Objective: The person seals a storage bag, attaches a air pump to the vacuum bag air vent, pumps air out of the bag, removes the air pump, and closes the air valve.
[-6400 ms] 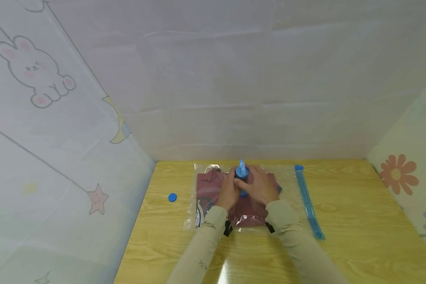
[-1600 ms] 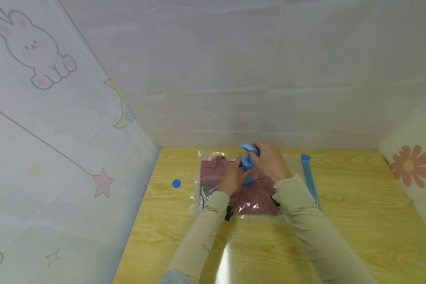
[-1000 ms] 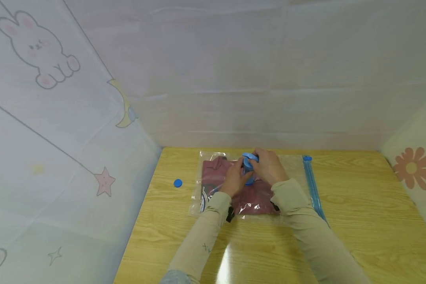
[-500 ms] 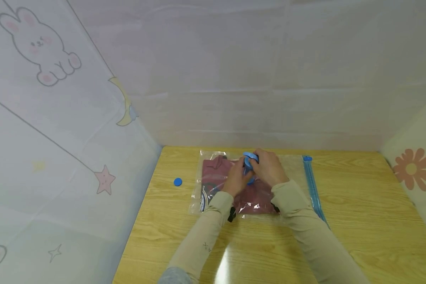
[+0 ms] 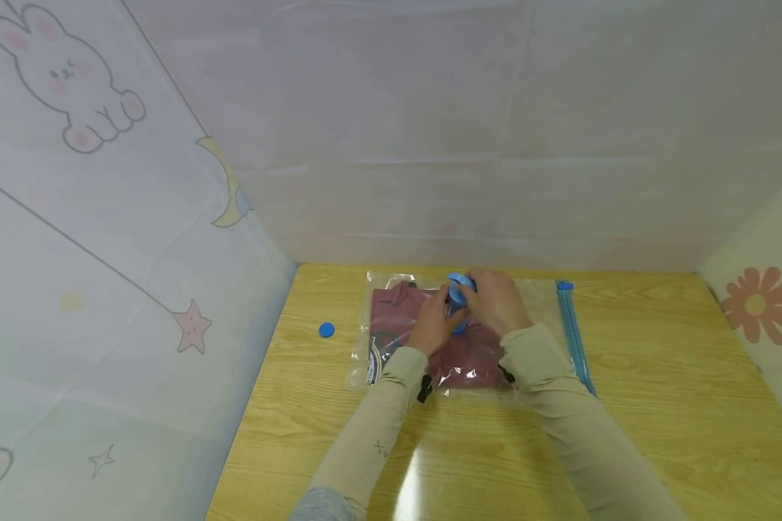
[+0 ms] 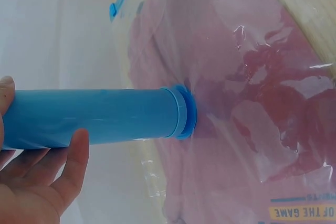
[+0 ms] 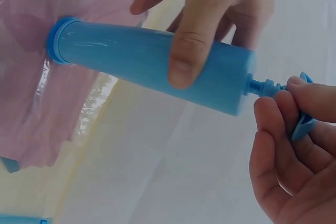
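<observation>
A light blue hand pump (image 6: 100, 116) stands on the round blue valve (image 6: 191, 113) of a clear vacuum storage bag (image 5: 539, 311). Inside the bag lies a folded dark red garment (image 5: 391, 310). My left hand (image 5: 432, 325) grips the pump's barrel near its upper end, with the thumb across it in the right wrist view. With my right hand (image 5: 500, 300) I hold the pump's handle (image 7: 304, 124) between thumb and curled fingers. Only a short length of the plunger rod (image 7: 262, 87) shows between handle and barrel.
A round blue cap (image 5: 326, 330) lies on the wooden table (image 5: 300, 405) left of the bag. The bag's blue zip strip (image 5: 572, 325) runs along its right side. Printed cloth walls stand behind (image 5: 391, 202) and at both sides.
Earliest, both hands were round the pump. Later my right hand held the handle raised with more rod showing, then lowered it close to the barrel. My left hand kept its grip.
</observation>
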### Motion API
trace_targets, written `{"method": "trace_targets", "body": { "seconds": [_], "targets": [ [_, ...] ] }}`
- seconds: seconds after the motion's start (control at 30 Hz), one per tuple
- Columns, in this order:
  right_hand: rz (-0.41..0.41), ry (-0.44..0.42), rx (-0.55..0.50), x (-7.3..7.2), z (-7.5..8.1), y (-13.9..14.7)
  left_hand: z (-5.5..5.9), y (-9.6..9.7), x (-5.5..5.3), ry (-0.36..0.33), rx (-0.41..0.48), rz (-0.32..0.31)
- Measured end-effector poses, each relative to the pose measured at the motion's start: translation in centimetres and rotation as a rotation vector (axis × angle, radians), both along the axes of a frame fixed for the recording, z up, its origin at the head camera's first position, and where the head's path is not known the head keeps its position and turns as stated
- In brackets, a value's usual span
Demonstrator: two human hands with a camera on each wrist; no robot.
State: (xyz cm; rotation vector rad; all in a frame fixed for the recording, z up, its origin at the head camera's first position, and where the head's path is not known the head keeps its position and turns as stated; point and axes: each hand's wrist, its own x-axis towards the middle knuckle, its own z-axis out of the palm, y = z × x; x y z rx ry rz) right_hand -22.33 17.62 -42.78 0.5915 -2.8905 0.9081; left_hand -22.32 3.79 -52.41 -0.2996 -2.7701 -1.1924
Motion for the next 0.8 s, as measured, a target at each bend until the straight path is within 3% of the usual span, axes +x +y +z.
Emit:
{"method": "trace_targets", "body": {
  "seconds": [0.23, 0.4, 0.57, 0.8],
  "targets": [
    [0.008, 0.13, -0.093, 0.9, 2.1, -0.1, 0.1, -0.1, 0.2, -0.013, 0.016, 0.02],
    [0.04, 0.329, -0.196, 1.6, 4.2, -0.2, 0.2, -0.1, 0.3, -0.063, 0.032, 0.038],
    [0.07, 0.515, -0.315, 2.3, 6.7, -0.4, 0.0, -0.2, 0.1, -0.061, 0.023, 0.043],
    [0.06, 0.618, -0.386, 3.3, 8.6, -0.6, 0.0, -0.2, 0.1, -0.068, 0.009, 0.048]
  ]
}}
